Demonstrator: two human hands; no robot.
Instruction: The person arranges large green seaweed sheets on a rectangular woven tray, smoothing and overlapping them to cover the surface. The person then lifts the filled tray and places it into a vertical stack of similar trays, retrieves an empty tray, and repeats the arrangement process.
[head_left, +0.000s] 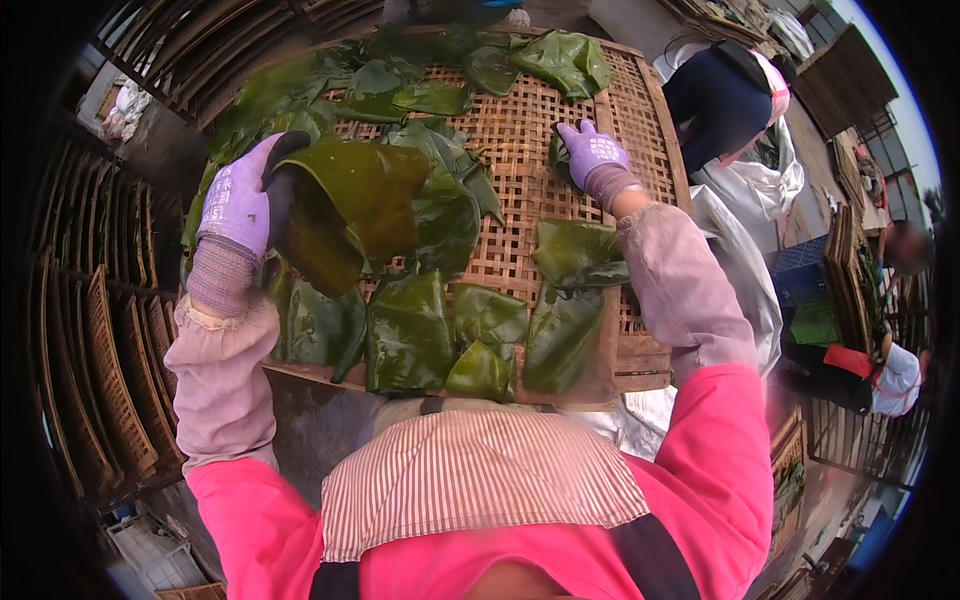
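Observation:
My left hand (244, 199), in a purple knit glove with a dark coated palm, grips a broad, glossy olive-green kelp sheet (375, 191). The sheet hangs over other kelp on the left part of a woven bamboo tray (510, 195). On the tray's right part rests my right hand (596, 156), gloved the same way. A small dark green piece of kelp (556, 156) shows at its fingers; whether they grip it is hidden. Flat kelp pieces (409, 330) line the tray's near edge, and more kelp (562, 64) lies along the far edge.
Slatted racks holding bamboo trays (112, 375) stand at the left. Beyond the tray's right edge a person (712, 105) bends over white sacking (772, 172). Farther right are a blue crate (802, 262), stacked trays (847, 262) and another person (896, 379). A white crate (154, 551) sits lower left.

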